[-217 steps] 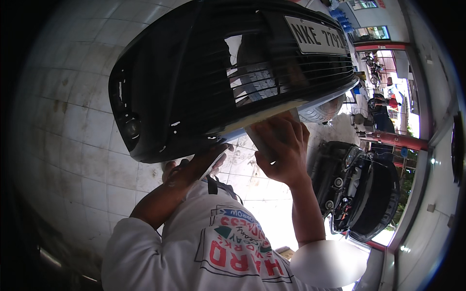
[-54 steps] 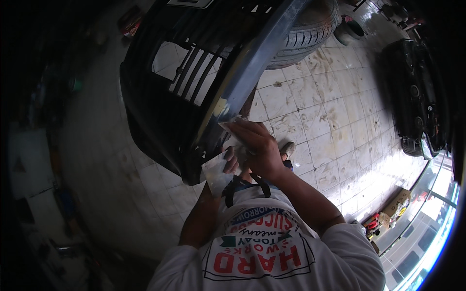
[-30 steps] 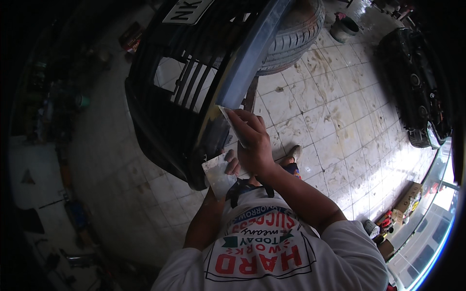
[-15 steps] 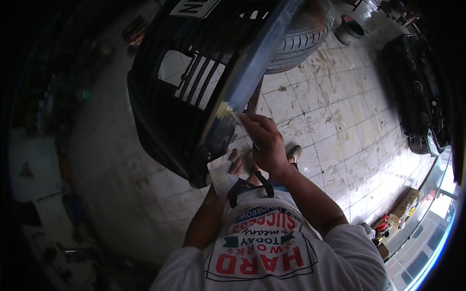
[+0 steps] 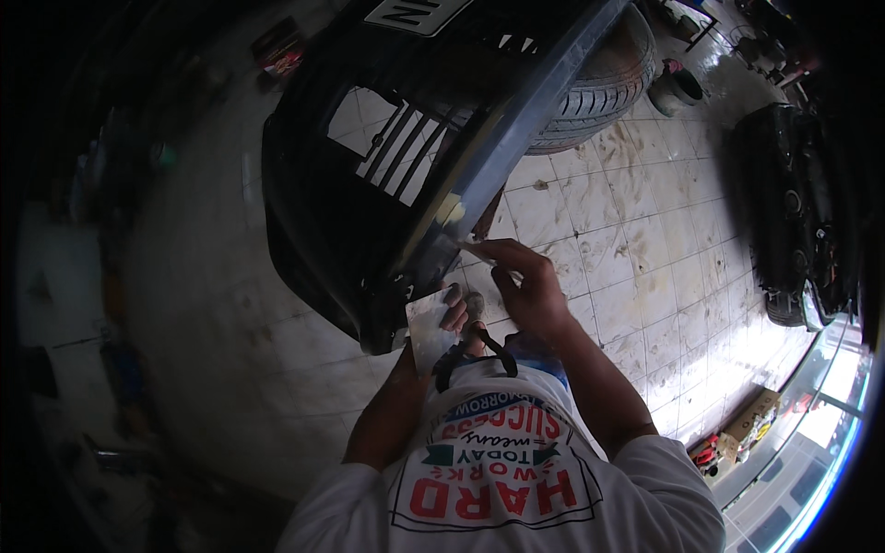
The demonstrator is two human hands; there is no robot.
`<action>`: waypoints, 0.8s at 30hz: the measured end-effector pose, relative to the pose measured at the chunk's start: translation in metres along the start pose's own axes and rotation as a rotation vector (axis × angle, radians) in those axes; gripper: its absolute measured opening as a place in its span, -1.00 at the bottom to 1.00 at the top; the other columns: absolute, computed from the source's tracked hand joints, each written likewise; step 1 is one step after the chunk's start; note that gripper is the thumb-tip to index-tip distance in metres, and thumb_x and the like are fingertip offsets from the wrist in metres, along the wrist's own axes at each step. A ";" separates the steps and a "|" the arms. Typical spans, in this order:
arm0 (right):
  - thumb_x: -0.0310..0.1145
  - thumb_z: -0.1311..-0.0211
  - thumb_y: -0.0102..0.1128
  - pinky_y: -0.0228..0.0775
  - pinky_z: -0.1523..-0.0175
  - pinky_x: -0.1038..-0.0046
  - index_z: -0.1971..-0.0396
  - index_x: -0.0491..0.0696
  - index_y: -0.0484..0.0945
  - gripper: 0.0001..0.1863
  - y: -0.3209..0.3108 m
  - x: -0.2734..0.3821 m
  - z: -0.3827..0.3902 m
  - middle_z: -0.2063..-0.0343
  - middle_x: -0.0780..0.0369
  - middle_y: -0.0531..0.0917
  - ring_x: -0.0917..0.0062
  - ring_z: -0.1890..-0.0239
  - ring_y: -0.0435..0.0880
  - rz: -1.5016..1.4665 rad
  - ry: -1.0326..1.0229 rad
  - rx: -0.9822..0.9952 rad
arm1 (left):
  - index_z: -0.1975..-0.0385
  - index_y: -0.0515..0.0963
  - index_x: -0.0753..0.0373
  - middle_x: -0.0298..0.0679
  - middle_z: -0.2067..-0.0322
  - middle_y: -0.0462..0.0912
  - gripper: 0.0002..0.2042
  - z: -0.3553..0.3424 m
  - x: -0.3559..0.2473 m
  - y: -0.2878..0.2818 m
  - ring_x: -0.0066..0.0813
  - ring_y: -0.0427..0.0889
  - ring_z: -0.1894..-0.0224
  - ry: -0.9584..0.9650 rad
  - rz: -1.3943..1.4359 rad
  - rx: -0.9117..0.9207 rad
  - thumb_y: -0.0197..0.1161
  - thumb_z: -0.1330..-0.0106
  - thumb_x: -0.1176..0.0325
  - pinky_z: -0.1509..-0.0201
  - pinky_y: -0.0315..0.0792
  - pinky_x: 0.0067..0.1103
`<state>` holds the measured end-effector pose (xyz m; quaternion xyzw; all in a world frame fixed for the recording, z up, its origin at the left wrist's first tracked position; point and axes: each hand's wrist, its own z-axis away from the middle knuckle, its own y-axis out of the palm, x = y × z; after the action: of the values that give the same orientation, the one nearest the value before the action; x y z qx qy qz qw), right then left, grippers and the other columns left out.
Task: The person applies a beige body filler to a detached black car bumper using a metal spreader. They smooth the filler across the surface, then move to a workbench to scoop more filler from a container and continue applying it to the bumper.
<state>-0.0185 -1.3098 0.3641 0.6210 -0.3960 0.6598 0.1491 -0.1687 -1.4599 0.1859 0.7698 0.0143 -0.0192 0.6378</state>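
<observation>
The left hand [image 5: 454,309] was closed around the edge of a pale, flat, roughly square plate [image 5: 427,334], its fingers bent over the right side and the broad face turned up to the camera. The plate stood just beside the near end of a black car bumper [image 5: 309,212], in front of the person's white shirt [image 5: 498,502]. The right hand [image 5: 530,286] was narrow at the fingertips, holding a thin spreader [image 5: 475,249] seen nearly edge-on, with the thumb bent below the forefinger. The spreader's tip was at the bumper's grey strip [image 5: 512,143], though whether it touched could not be told. On that edge, a little above the fingertips, lay a cream-coloured patch [image 5: 450,209].

The bumper slanted from the top of the view down to the person's left, with openings and slats through which the tiled floor [image 5: 636,212] showed. A number plate [image 5: 415,13] sat near its far end. Just beside the strip was a tyre [image 5: 599,97], and beyond it a bucket [image 5: 678,89]. Well apart on the right stood a dark car [image 5: 793,207]
</observation>
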 end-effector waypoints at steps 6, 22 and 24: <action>-0.59 -0.24 0.20 0.55 -0.16 0.41 -0.17 -0.18 0.40 -0.53 -0.067 0.007 -0.030 0.06 0.13 0.68 0.48 -0.02 0.68 -0.286 0.128 -0.195 | -0.30 0.56 0.07 -0.28 0.12 0.40 -0.61 -0.006 0.007 -0.003 -0.46 0.45 0.43 0.056 0.028 0.105 -0.15 -0.73 0.12 0.25 0.43 -0.50; -0.54 -0.31 0.30 0.55 -0.10 0.43 -0.10 -0.14 0.50 -0.63 -0.022 0.012 -0.023 0.12 0.21 0.74 0.52 0.03 0.72 0.023 0.014 0.295 | 0.11 0.44 0.28 -0.12 0.31 0.54 -0.58 -0.003 0.007 -0.034 -0.26 0.54 0.49 -0.077 0.179 0.082 -0.15 -0.71 0.00 0.30 0.59 -0.36; -0.53 -0.31 0.33 0.56 -0.08 0.43 -0.09 -0.14 0.51 -0.63 -0.019 0.014 -0.011 0.14 0.21 0.76 0.52 0.05 0.73 -0.008 0.078 0.340 | 0.06 0.45 0.31 -0.12 0.26 0.55 -0.59 -0.001 0.010 -0.038 -0.27 0.57 0.49 0.083 0.077 0.092 -0.09 -0.68 0.02 0.34 0.58 -0.38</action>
<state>-0.0156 -1.2944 0.3849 0.6130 -0.2700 0.7401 0.0598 -0.1601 -1.4516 0.1482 0.7985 0.0101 0.0369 0.6007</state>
